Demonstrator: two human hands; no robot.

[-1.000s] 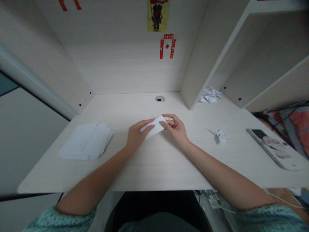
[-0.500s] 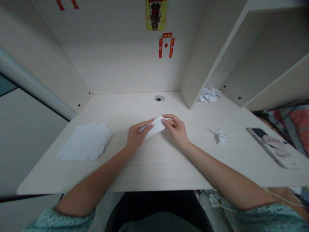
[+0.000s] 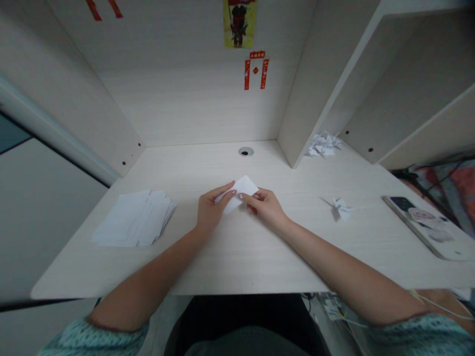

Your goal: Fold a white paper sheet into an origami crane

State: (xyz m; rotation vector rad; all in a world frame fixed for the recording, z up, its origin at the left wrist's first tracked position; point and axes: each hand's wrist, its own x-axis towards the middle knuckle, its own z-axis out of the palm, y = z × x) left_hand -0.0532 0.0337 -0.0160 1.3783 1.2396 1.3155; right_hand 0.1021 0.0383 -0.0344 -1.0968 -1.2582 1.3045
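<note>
A small folded piece of white paper [image 3: 246, 186] is held between my two hands, just above the middle of the desk [image 3: 222, 262]. My left hand [image 3: 214, 203] pinches its left end, thumb on top and fingers behind. My right hand [image 3: 266, 205] is closed on the lower right edge, its thumb pressed on the paper near the left thumb. The far corner of the paper points up and away from me. My fingers cover part of the folds.
Left lies a stack of white paper sheets [image 3: 129, 220]. On the right are a folded paper figure [image 3: 342, 208] and a phone [image 3: 426, 227]. Several folded papers [image 3: 323, 144] are heaped behind the upright divider [image 3: 315, 94]. A cable hole [image 3: 245, 152] is at the back.
My right hand has shifted down and slightly left along the paper, its thumb now nearer the left one. The paper's far corner shows more openly. My left hand has barely moved.
</note>
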